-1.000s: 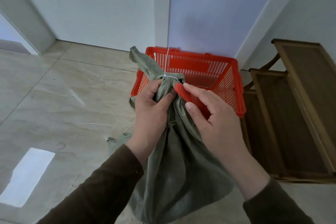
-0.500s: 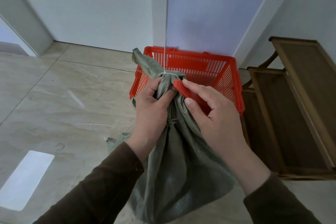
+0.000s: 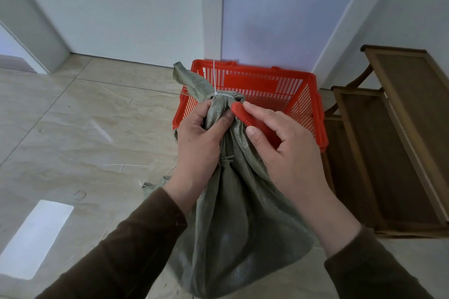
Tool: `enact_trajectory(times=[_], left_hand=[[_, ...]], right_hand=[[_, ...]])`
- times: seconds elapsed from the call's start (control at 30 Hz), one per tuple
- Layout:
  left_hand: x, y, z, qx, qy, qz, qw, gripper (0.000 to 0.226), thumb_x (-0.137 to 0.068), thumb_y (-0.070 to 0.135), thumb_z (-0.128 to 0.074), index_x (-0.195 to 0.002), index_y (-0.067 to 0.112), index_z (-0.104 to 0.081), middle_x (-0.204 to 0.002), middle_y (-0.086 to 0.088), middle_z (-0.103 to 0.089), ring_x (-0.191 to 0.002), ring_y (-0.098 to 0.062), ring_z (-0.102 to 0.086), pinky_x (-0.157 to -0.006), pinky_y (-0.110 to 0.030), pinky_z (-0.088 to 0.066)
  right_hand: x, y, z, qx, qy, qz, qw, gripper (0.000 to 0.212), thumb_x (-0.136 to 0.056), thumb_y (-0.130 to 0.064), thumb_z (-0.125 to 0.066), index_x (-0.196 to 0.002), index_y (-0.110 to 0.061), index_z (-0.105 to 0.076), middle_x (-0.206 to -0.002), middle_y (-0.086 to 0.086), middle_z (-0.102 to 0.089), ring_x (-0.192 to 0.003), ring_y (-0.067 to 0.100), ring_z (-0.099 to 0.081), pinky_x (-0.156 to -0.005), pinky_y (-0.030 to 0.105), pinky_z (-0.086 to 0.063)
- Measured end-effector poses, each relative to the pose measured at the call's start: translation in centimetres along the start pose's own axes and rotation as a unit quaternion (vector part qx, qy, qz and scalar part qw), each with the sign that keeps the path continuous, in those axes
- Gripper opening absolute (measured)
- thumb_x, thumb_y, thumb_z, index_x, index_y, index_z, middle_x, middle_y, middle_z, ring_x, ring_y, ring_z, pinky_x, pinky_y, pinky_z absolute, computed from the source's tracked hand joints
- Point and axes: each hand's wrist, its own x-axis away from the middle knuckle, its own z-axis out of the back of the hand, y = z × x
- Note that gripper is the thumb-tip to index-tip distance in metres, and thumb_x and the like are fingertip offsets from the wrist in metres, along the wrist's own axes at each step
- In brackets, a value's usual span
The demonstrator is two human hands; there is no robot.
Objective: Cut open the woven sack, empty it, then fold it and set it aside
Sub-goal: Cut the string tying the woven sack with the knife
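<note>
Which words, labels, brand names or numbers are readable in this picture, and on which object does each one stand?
None: no readable text shows anywhere.
The grey-green woven sack shows only plain weave.
The red plastic slatted basket has no visible label.
The red-handled cutter in the right hand shows no marking.

Basket (image 3: 267, 85) blocks ahead, wooden rack (image 3: 388, 141) right; floor (image 3: 73, 128) left open
</note>
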Motion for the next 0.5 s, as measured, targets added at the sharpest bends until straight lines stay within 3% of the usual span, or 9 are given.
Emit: enact_trajectory(times=[0.1,0.2,0.33,0.43,0.5], left_hand=[[-0.05,-0.03,0.06,0.001,0.000,-0.001,1.000,0.020,-0.099,0.013,-0.072,-0.117,0.006,-0.075,-0.113,-0.026,-0.075,-0.107,-0.042,-0.072,-0.100,-0.059,-0.057],[-0.10,0.03,0.11,-0.004,-0.001,-0.003,1.000,0.020,-0.099,0.011,-0.072,-0.117,0.003,-0.075,-0.111,-0.025,-0.075,-0.100,-0.031,-0.072,-0.096,-0.050,-0.059],[-0.08,0.06,0.05,-0.027,-0.015,-0.012,0.999,0.021,-0.099,0.013,-0.072,-0.118,0.004,-0.074,-0.111,-0.024,-0.075,-0.106,-0.040,-0.072,-0.099,-0.058,-0.058],[-0.09,-0.12,0.18,-0.059,-0.012,-0.027,0.998,0.020,-0.097,0.014,-0.074,-0.115,0.005,-0.074,-0.109,-0.022,-0.075,-0.106,-0.044,-0.070,-0.097,-0.064,-0.055],[-0.19,-0.23,0.40,-0.083,-0.015,-0.038,0.996,0.018,-0.097,0.016,-0.074,-0.112,0.007,-0.075,-0.107,-0.022,-0.074,-0.104,-0.045,-0.069,-0.095,-0.065,-0.054]], right_hand=[[-0.04,-0.11,-0.09,0.008,0.002,-0.001,1.000,0.040,-0.105,-0.035,-0.060,-0.146,-0.035,-0.062,-0.126,-0.017,-0.070,-0.115,0.000,-0.063,-0.093,0.021,-0.051],[-0.13,-0.12,-0.07,0.011,-0.002,-0.009,1.000,0.039,-0.106,-0.034,-0.061,-0.145,-0.036,-0.062,-0.127,-0.018,-0.070,-0.116,0.000,-0.062,-0.093,0.021,-0.050],[-0.17,-0.20,-0.05,0.025,0.003,-0.012,1.000,0.039,-0.106,-0.034,-0.061,-0.145,-0.036,-0.062,-0.129,-0.018,-0.070,-0.117,0.000,-0.062,-0.093,0.020,-0.049],[-0.06,-0.34,-0.04,0.035,0.017,-0.010,0.999,0.036,-0.106,-0.035,-0.062,-0.141,-0.037,-0.065,-0.127,-0.019,-0.071,-0.116,0.000,-0.064,-0.094,0.027,-0.055],[-0.07,-0.32,-0.06,0.044,0.024,-0.001,0.999,0.030,-0.106,-0.034,-0.062,-0.135,-0.037,-0.068,-0.119,-0.019,-0.073,-0.108,0.002,-0.067,-0.087,0.033,-0.060]])
